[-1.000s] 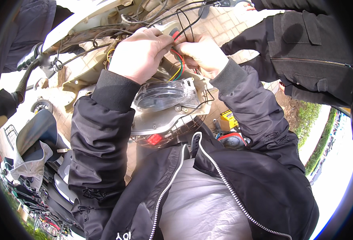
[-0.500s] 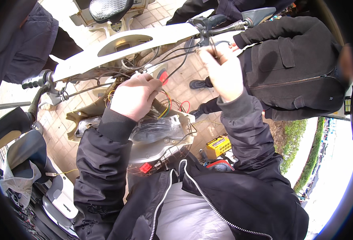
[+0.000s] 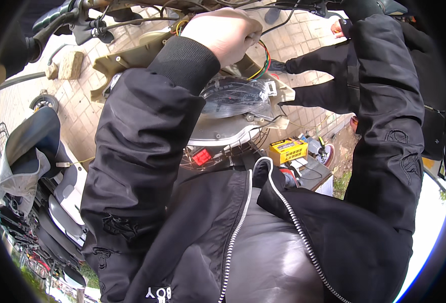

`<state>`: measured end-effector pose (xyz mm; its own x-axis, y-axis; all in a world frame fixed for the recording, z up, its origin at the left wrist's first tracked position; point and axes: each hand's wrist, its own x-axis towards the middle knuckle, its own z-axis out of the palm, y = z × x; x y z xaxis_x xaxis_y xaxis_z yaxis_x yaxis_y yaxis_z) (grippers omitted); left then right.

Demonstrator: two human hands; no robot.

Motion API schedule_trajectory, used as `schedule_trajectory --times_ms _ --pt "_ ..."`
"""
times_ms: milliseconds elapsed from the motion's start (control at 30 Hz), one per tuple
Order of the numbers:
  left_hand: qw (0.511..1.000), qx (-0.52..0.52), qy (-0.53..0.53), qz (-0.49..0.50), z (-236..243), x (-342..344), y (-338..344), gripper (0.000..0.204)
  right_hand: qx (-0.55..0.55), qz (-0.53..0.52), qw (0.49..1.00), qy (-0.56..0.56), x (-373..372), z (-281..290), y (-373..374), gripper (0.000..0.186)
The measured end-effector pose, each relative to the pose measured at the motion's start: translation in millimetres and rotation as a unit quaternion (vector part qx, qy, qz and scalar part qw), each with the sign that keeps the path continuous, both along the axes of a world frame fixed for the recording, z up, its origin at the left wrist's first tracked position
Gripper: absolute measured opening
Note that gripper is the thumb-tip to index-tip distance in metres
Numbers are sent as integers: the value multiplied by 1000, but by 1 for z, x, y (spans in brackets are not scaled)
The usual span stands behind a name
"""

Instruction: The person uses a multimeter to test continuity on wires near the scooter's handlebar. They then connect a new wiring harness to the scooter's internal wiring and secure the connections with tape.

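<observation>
My left hand (image 3: 225,33) is closed near the top edge, beside the black cables (image 3: 278,6) of a scooter's handlebar area. What its fingers grip, if anything, is hidden. Just below it hang thin coloured wires (image 3: 266,58). Under my left wrist lies a beige scooter front cover (image 3: 127,59), with a clear-lensed instrument panel (image 3: 238,98) set in it. My right arm (image 3: 387,96) reaches up to the handlebar's right end, and the hand itself is not visible there. The left handlebar grip (image 3: 54,17) shows at upper left.
A co-worker's hand (image 3: 338,29) and dark trousers (image 3: 319,65) are at upper right. A yellow box (image 3: 288,150) sits among tools at right centre. A red part (image 3: 201,157) is on the wire basket below the cover. A wooden block (image 3: 71,65) and parked scooters (image 3: 71,197) stand at left.
The view has shifted downward, so the handlebar now sits at the top edge. My right hand, visible near the right cables before, has gone out of sight. The left hand stays closed.
</observation>
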<state>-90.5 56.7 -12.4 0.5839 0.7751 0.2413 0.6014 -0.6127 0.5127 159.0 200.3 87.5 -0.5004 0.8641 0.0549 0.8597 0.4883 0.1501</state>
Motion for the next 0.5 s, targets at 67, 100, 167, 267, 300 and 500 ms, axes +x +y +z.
schedule_trajectory --times_ms 67,100,167,267,300,500 --pt "999 28 -13 -13 1 0 0 22 -76 -62 995 30 0 0 0 25" --pt "1000 15 -6 -15 2 0 1 22 -115 -115 986 49 -1 -1 -1 24" --pt "998 22 -48 -22 4 0 0 17 -146 -142 977 60 -3 0 -2 21" --pt "997 15 -71 -32 9 -1 -1 11 -142 -93 983 71 -5 2 -4 21" --pt "997 9 -67 -31 11 -1 -1 10 -141 -89 984 57 -5 4 -5 23" --pt "997 1 -66 -41 1 -3 3 9 -147 -14 988 55 -5 1 -5 22"
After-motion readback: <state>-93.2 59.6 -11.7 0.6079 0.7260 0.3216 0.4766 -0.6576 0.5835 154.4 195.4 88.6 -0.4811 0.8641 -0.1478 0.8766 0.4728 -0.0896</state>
